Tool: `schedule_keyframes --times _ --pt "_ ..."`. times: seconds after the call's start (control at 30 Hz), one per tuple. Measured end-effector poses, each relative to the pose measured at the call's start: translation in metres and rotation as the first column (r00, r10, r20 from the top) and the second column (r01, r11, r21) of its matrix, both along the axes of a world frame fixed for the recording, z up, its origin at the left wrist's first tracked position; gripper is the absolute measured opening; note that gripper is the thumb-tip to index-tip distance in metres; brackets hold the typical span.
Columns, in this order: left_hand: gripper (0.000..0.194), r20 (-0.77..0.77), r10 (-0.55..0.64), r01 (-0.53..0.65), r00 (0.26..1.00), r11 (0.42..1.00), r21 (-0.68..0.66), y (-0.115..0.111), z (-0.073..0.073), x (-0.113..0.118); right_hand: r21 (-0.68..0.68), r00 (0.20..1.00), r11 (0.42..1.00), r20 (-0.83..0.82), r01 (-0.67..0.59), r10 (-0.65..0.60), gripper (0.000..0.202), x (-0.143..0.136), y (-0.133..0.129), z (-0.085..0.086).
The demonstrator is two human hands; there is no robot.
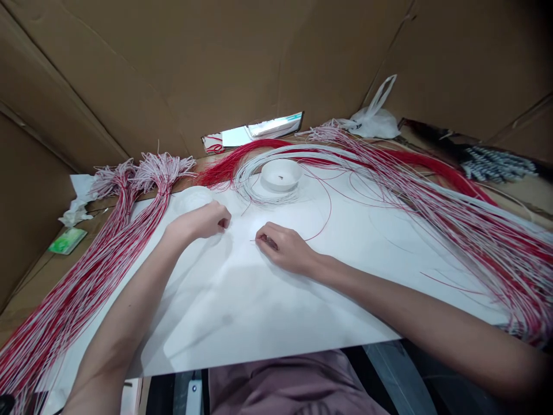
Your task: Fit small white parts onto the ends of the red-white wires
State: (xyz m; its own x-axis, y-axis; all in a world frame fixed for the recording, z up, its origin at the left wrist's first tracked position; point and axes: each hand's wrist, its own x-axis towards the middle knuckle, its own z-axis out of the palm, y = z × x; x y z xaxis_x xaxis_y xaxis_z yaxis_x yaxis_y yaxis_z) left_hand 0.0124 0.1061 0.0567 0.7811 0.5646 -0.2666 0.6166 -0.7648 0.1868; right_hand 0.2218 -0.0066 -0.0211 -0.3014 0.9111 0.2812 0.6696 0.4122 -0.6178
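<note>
My right hand (285, 246) is closed over the white sheet, pinching a thin red wire (325, 223). The wire's short end pokes out past the fingertips on the left, and its long part curves up and back behind the hand. To the left, my left hand (211, 219) is also closed, thumb and fingers together; whatever is in it is too small to make out. The hands are apart. Beyond them stands a round white dish (280, 180) with a tiny dark speck inside, ringed by looped white wires (246, 183). A pale shallow dish (192, 197) sits behind my left wrist.
Bundles of red and white wires (142, 227) run down the left side. More wires (458, 213) spread along the right. Loose red strands (246, 155) lie at the back, near a white plastic bag (375, 118). A green packet (68, 241) lies far left. Cardboard walls (242, 63) enclose the table.
</note>
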Motion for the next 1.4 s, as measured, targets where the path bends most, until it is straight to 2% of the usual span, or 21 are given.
schedule_keyframes --times 0.1,0.17,0.23,0.37,0.47,0.53,0.6,0.77,0.9,1.2,1.4 --pt "0.016 -0.023 -0.008 0.007 1.0 0.999 -0.035 0.001 -0.011 0.001 0.003 1.0 1.0 0.007 -0.001 0.001 0.013 0.0 0.0 -0.001" --pt "0.014 -0.023 -0.012 0.011 1.0 0.999 -0.048 0.001 -0.01 0.0 0.008 1.0 1.0 0.006 -0.004 0.004 0.013 0.0 0.0 -0.001" --pt "0.012 -0.011 -0.013 0.013 1.0 0.999 -0.046 0.001 -0.003 -0.002 0.007 1.0 1.0 0.004 -0.006 0.006 0.013 0.0 0.0 -0.001" --pt "0.017 0.076 0.008 -0.011 0.997 0.999 0.032 0.005 0.021 -0.014 0.004 1.0 1.0 0.001 -0.006 0.006 0.013 0.0 0.0 0.0" --pt "0.02 0.179 0.147 -0.171 0.973 0.977 0.129 0.015 0.033 -0.03 0.002 1.0 1.0 -0.003 -0.011 0.011 0.013 0.0 0.0 0.0" --pt "0.023 0.152 0.265 -0.288 0.952 0.944 0.158 0.024 0.033 -0.041 0.003 1.0 1.0 -0.005 -0.01 0.01 0.013 0.0 0.0 0.0" --pt "0.025 0.081 0.316 -0.325 0.945 0.934 0.148 0.034 0.027 -0.05 0.006 1.0 1.0 -0.006 -0.009 0.009 0.013 0.0 0.0 -0.001" --pt "0.021 -0.009 0.293 -0.291 0.956 0.953 0.088 0.049 0.006 -0.058 0.004 1.0 1.0 -0.006 -0.002 0.002 0.013 0.0 0.0 -0.001" --pt "0.022 -0.018 0.266 -0.263 0.964 0.961 0.08 0.053 0.001 -0.059 0.002 1.0 1.0 -0.008 -0.004 0.004 0.012 0.0 0.0 0.0" --pt "0.021 0.014 0.244 -0.244 0.97 0.964 0.103 0.05 0.005 -0.058 0.005 1.0 1.0 -0.009 -0.009 0.01 0.012 0.0 0.0 -0.001" --pt "0.025 0.094 0.241 -0.253 0.966 0.956 0.147 0.032 0.03 -0.048 0.006 1.0 1.0 -0.001 -0.01 0.01 0.012 0.001 0.0 -0.001"
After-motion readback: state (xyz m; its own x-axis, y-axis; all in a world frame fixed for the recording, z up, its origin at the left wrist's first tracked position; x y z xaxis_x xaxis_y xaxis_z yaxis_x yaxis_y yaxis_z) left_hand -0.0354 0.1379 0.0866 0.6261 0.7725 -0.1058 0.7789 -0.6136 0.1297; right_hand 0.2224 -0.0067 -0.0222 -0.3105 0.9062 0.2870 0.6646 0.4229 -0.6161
